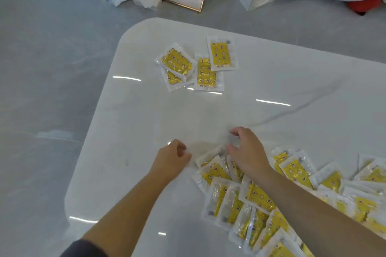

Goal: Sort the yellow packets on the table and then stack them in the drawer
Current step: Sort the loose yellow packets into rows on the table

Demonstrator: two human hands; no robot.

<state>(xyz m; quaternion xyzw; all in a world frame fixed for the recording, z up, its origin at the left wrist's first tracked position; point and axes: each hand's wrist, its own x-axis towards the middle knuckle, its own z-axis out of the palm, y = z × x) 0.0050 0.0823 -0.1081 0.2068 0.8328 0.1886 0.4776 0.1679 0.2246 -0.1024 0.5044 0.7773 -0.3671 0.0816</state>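
Head view: right hand (248, 152) pinches heaped yellow packets (258, 195); left hand (171, 156) empty, just beside.

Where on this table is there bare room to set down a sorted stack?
Bare: the table middle between the far packets and the pile, and the strip left of the left hand. Crowded: the near right, under the right hand.

The heap of yellow packets (259, 196) at the table's (146, 110) near right edge runs past the picture's right and bottom edges. The right forearm (313, 204) hides several. The right hand's (248, 152) fingertips are blurred, so whether they pinch a packet cannot be told. The packets' print is too small to read.
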